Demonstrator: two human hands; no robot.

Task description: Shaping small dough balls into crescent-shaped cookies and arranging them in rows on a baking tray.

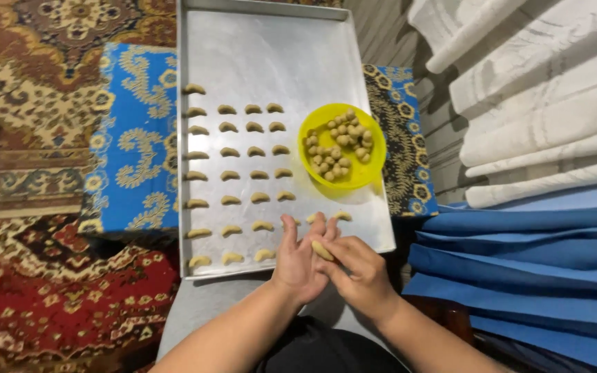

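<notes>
My fingers (327, 243) of both hands are closed together around one small piece of dough (322, 249), which sits between the left hand (300, 257) and the right hand (358, 271). The left hand is almost flat with the fingers stretched, and the right hand is curled and presses the piece against the left palm. Both hands are over the near right part of the metal tray (291, 55).

On the tray I see rows of crescent-shaped dough pieces (229, 151), lying apart from each other, in four columns on the left half. One more crescent (342, 216) lies just beyond my fingertips. A yellow bowl (370, 174) stands on the right side of the tray and holds many small dough balls (337, 144). The tray rests on a blue patterned cloth (136, 138). At the right there are folded white fabrics (540, 110) and blue fabrics (526, 255), and a patterned carpet (43, 103) is at the left.
</notes>
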